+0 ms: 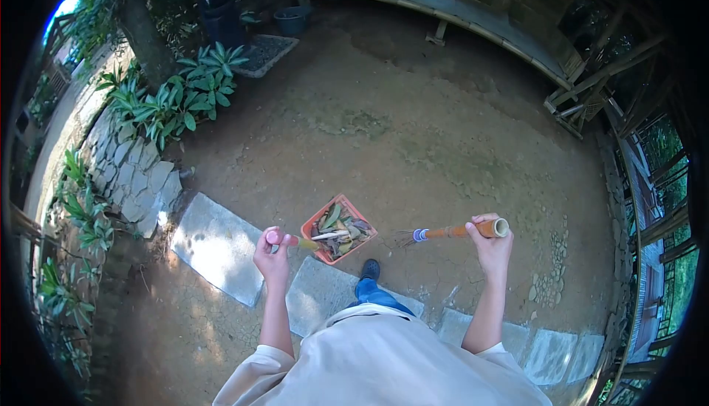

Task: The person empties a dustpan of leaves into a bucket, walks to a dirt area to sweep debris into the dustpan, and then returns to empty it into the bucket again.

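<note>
My left hand (272,252) is closed around the pink-tipped handle of an orange dustpan (307,229). The pan hangs in front of my body and holds a heap of dry brown leaves (344,233) with a green one among them. On the other side, my right hand (490,247) grips the thick bamboo handle of a stick broom (447,232). White and purple binding wraps the broom's lower end, and its thin bristles point left toward the pan, apart from it.
Pale stone slabs (221,247) cross the bare dirt ground (443,110) near my feet. Leafy plants (188,96) and a tree trunk (133,22) stand at left. A long bamboo bench (473,22) runs along the back. A dark bucket (292,20) sits behind the plants.
</note>
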`<state>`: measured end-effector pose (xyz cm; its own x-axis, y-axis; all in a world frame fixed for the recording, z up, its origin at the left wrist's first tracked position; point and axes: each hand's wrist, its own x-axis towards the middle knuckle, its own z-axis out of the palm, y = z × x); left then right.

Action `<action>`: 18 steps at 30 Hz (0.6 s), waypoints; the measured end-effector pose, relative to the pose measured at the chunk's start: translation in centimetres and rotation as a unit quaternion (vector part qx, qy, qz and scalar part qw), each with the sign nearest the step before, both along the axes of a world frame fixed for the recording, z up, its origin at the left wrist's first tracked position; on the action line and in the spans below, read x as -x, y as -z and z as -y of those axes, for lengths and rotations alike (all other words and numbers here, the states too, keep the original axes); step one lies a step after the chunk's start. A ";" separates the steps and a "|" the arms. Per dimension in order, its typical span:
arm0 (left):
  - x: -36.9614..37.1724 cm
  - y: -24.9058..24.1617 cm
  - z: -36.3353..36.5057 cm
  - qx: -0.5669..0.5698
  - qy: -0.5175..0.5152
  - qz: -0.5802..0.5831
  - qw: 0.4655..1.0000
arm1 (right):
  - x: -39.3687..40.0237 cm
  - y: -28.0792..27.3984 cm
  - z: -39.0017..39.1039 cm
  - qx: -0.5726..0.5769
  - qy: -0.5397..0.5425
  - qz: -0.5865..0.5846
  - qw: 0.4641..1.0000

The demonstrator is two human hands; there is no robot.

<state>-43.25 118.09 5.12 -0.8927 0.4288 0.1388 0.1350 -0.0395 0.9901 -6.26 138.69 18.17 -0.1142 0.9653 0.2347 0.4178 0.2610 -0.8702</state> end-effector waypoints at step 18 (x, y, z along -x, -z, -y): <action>21.3 1.3 -32.6 -0.020 -0.067 0.007 0.997 | 23.9 1.3 -36.8 0.015 -0.046 -0.049 0.998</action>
